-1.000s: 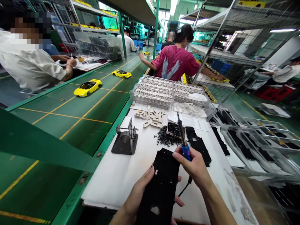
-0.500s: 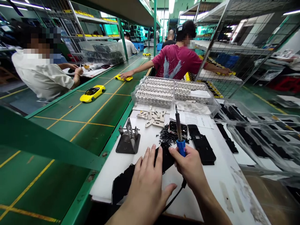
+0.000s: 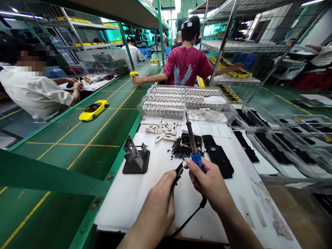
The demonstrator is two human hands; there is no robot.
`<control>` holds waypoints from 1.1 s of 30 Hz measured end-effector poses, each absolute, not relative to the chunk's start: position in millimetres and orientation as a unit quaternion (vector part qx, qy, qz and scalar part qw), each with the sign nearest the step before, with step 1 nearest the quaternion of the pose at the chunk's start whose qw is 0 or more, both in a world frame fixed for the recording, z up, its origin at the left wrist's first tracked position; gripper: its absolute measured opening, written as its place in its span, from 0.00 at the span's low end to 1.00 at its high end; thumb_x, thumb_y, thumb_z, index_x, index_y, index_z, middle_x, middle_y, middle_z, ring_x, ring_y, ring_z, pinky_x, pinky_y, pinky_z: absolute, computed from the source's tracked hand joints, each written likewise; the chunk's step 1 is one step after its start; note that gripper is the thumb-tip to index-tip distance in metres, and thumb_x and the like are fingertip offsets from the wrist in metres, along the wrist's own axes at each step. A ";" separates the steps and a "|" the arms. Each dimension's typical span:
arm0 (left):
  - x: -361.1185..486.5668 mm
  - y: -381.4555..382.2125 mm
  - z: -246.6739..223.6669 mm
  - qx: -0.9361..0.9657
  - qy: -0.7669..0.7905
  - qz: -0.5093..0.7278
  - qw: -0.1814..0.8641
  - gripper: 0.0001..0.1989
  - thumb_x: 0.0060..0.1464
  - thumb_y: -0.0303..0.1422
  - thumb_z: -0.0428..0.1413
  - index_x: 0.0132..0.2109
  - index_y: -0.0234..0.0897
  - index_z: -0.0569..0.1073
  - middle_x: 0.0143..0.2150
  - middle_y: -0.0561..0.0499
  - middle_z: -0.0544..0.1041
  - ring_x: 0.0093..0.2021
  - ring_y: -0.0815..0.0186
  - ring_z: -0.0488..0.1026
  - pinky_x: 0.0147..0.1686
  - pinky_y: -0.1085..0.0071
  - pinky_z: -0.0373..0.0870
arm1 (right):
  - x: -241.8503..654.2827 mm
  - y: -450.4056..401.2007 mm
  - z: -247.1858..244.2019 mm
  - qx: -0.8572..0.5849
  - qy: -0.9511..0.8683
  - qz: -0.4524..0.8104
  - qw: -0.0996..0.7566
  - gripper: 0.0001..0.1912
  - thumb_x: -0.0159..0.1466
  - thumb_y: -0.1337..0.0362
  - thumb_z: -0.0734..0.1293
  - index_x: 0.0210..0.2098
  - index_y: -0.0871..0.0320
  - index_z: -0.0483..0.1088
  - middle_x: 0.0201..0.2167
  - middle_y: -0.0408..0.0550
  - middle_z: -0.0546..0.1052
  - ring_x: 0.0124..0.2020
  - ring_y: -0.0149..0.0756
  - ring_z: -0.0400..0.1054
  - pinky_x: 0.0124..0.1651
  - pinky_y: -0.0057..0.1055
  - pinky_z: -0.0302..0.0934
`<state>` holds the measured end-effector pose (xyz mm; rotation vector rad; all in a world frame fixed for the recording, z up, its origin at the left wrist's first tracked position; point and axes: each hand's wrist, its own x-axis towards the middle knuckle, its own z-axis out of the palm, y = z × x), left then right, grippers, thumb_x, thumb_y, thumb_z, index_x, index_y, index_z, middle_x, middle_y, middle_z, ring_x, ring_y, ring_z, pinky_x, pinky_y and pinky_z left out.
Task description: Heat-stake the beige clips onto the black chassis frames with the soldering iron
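Observation:
My right hand (image 3: pixel 207 180) grips the blue handle of a soldering iron (image 3: pixel 193 143), its tip pointing up and away from me. Its cord runs down to the table's near edge. In my left hand (image 3: pixel 162 197) is a black plastic plate (image 3: pixel 178 172), raised off the table and seen nearly edge-on; most of it is hidden by the hand. Beyond the hands lies a heap of small black parts (image 3: pixel 178 148) around a small box. To the right of it rests another black plastic plate (image 3: pixel 219 157). A metal soldering iron stand (image 3: pixel 136 159) stands on the left.
Pale flat pieces (image 3: pixel 166 131) lie in a pile before clear trays (image 3: pixel 186 103) of similar parts. A green conveyor (image 3: pixel 85 138) on the left carries a yellow toy car (image 3: pixel 93 110). Bins of black plates (image 3: pixel 275 148) stand on the right. Co-workers sit ahead and at left.
My left hand has lifted the black plate from lying flat and turned it on edge. The soldering iron stays in my right hand. A co-worker ahead has picked up a yellow car.

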<state>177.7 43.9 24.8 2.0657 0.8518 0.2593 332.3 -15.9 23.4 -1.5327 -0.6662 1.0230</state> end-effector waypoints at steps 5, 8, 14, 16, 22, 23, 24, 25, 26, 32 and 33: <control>163.8 57.5 40.4 0.742 0.388 0.146 0.527 0.22 0.62 0.43 0.45 0.56 0.39 0.69 0.52 0.50 0.74 0.44 0.71 0.68 0.48 0.79 0.65 | 370.9 -57.2 12.8 -0.680 -0.324 0.446 0.483 0.29 0.61 0.43 0.63 0.48 0.60 0.66 0.21 0.38 0.58 0.20 0.21 0.51 0.22 0.21 0.47; 155.8 62.7 44.2 0.683 0.394 0.147 0.598 0.22 0.60 0.45 0.48 0.56 0.40 0.69 0.50 0.52 0.74 0.45 0.71 0.68 0.49 0.80 0.65 | 399.0 -82.8 1.3 -0.739 -0.430 0.385 0.348 0.24 0.63 0.44 0.61 0.45 0.57 0.69 0.27 0.44 0.69 0.28 0.26 0.61 0.31 0.22 0.56; 153.1 64.3 41.4 0.628 0.389 0.123 0.662 0.20 0.57 0.46 0.52 0.47 0.35 0.73 0.37 0.53 0.73 0.39 0.72 0.67 0.40 0.80 0.66 | 427.4 -102.0 8.4 -0.751 -0.559 0.289 0.199 0.23 0.63 0.43 0.58 0.36 0.54 0.73 0.33 0.46 0.76 0.32 0.32 0.70 0.35 0.24 0.61; 153.3 63.0 39.2 0.619 0.384 0.119 0.675 0.19 0.56 0.45 0.53 0.46 0.35 0.73 0.38 0.53 0.72 0.40 0.71 0.66 0.42 0.81 0.66 | 429.2 -100.3 16.5 -0.746 -0.572 0.292 0.175 0.26 0.63 0.41 0.56 0.32 0.55 0.72 0.30 0.47 0.76 0.30 0.32 0.69 0.33 0.26 0.60; 153.2 61.2 36.5 0.616 0.388 0.093 0.679 0.18 0.56 0.46 0.54 0.40 0.34 0.72 0.35 0.53 0.70 0.36 0.73 0.64 0.36 0.81 0.64 | 431.8 -95.8 22.1 -0.759 -0.552 0.332 0.096 0.28 0.63 0.38 0.54 0.32 0.55 0.70 0.30 0.46 0.74 0.30 0.32 0.66 0.35 0.26 0.54; 153.4 61.3 36.3 0.616 0.390 0.091 0.678 0.18 0.55 0.46 0.54 0.38 0.34 0.72 0.34 0.53 0.69 0.36 0.73 0.64 0.36 0.81 0.64 | 432.3 -96.3 21.0 -0.759 -0.551 0.334 0.093 0.28 0.64 0.39 0.54 0.32 0.55 0.69 0.30 0.45 0.74 0.31 0.31 0.66 0.35 0.26 0.53; 153.7 61.4 36.0 0.616 0.392 0.089 0.678 0.18 0.55 0.47 0.54 0.37 0.33 0.71 0.33 0.53 0.69 0.35 0.73 0.63 0.35 0.81 0.64 | 432.7 -96.9 19.9 -0.758 -0.551 0.336 0.092 0.27 0.64 0.39 0.55 0.32 0.55 0.69 0.30 0.45 0.74 0.31 0.31 0.66 0.34 0.26 0.51; 153.8 61.5 35.5 0.615 0.392 0.086 0.679 0.19 0.55 0.47 0.54 0.37 0.33 0.71 0.33 0.52 0.69 0.35 0.73 0.64 0.35 0.81 0.64 | 433.0 -97.7 18.8 -0.759 -0.551 0.334 0.093 0.26 0.64 0.40 0.55 0.33 0.55 0.69 0.30 0.44 0.74 0.31 0.30 0.65 0.34 0.26 0.50; 153.8 61.6 34.8 0.615 0.392 0.086 0.679 0.19 0.55 0.47 0.54 0.37 0.33 0.71 0.33 0.52 0.69 0.35 0.73 0.64 0.34 0.81 0.64 | 433.3 -98.4 17.9 -0.758 -0.553 0.332 0.096 0.25 0.64 0.41 0.55 0.33 0.54 0.69 0.30 0.44 0.74 0.31 0.30 0.65 0.34 0.26 0.49; 150.9 60.7 30.3 0.612 0.383 0.083 0.687 0.18 0.55 0.46 0.54 0.36 0.33 0.71 0.33 0.51 0.71 0.35 0.72 0.64 0.34 0.81 0.65 | 435.3 -101.4 16.7 -0.746 -0.577 0.317 0.099 0.23 0.65 0.43 0.56 0.33 0.54 0.70 0.29 0.44 0.74 0.30 0.30 0.65 0.33 0.26 0.47; 150.4 60.4 29.8 0.611 0.382 0.081 0.689 0.18 0.55 0.46 0.54 0.37 0.34 0.71 0.34 0.52 0.71 0.35 0.73 0.64 0.35 0.81 0.65 | 435.8 -101.5 17.4 -0.746 -0.575 0.321 0.095 0.23 0.65 0.43 0.56 0.33 0.55 0.70 0.29 0.44 0.74 0.30 0.30 0.65 0.33 0.26 0.47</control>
